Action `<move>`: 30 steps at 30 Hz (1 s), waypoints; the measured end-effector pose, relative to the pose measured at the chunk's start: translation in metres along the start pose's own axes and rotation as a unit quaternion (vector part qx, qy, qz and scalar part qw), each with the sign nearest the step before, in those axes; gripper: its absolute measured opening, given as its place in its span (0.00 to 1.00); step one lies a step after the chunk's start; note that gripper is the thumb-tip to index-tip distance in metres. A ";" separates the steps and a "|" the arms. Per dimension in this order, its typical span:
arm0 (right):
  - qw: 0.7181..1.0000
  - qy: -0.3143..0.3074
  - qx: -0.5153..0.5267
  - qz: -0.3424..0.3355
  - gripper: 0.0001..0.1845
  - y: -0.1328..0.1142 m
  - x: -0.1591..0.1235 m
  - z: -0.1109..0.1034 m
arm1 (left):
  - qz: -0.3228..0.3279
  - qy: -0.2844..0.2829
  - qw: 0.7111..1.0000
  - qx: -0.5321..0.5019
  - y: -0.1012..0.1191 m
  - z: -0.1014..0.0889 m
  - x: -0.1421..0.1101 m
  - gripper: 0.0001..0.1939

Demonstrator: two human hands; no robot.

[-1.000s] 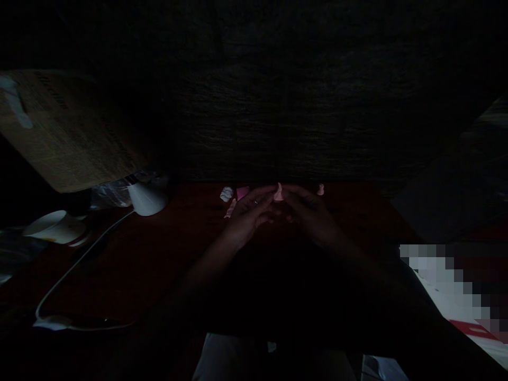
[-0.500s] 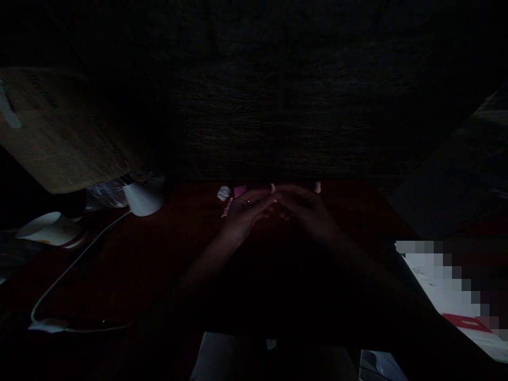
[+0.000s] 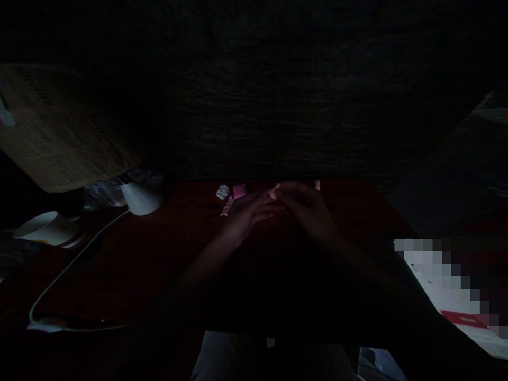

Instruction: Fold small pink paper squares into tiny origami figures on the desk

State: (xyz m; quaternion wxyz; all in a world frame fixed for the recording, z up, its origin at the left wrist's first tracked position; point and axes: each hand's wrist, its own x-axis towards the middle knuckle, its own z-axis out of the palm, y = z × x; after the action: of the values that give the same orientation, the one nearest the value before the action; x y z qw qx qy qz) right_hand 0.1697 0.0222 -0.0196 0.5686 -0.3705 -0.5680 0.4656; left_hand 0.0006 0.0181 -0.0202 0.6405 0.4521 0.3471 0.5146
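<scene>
The light is very dim. Over the dark red tabletop, my left hand and my right hand meet at the fingertips. A small pale pink lump, which looks like modelling clay, is between them. The right thumb and index finger pinch it, and the left thumb and fingertips press on its left side. Beside my left hand are a ridged pink strip, a pink square piece and a crumpled white lump. Another small pink piece lies just behind my right hand.
At left stand a white cone-shaped lamp with its cord, a tipped paper cup and a cardboard box. Clear plastic lies behind the lamp. A dark textured wall closes the back. A white-and-red printed object sits at right.
The pink lump has turned between my fingers and sits slightly further left. My left fingers have straightened out beneath it. The whole view has shifted a little.
</scene>
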 end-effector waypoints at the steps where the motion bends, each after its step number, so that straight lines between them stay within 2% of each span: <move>1: 1.000 0.006 -0.003 0.000 0.13 0.000 0.000 0.000 | -0.008 -0.002 1.000 -0.001 0.000 0.000 0.000 0.20; 6: 1.000 0.005 -0.024 0.017 0.12 -0.001 -0.002 0.000 | -0.009 0.017 1.000 0.012 -0.002 0.001 -0.001 0.20; 11: 0.999 -0.002 -0.037 -0.013 0.12 0.001 -0.003 0.001 | 0.011 0.025 0.999 0.029 -0.004 0.001 -0.001 0.22; 19: 0.998 0.000 -0.065 -0.023 0.15 0.010 -0.003 0.001 | 0.035 0.035 0.997 0.061 -0.007 0.001 -0.001 0.24; 30: 0.996 -0.012 -0.071 -0.050 0.14 0.008 -0.001 -0.001 | 0.000 0.044 0.997 0.065 -0.004 0.001 -0.001 0.23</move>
State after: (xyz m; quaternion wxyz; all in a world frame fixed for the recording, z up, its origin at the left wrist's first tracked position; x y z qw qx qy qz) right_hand 0.1697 0.0238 -0.0271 0.5566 -0.3759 -0.6240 0.3994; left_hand 0.0029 0.0170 -0.0238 0.5940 0.4696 0.4079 0.5101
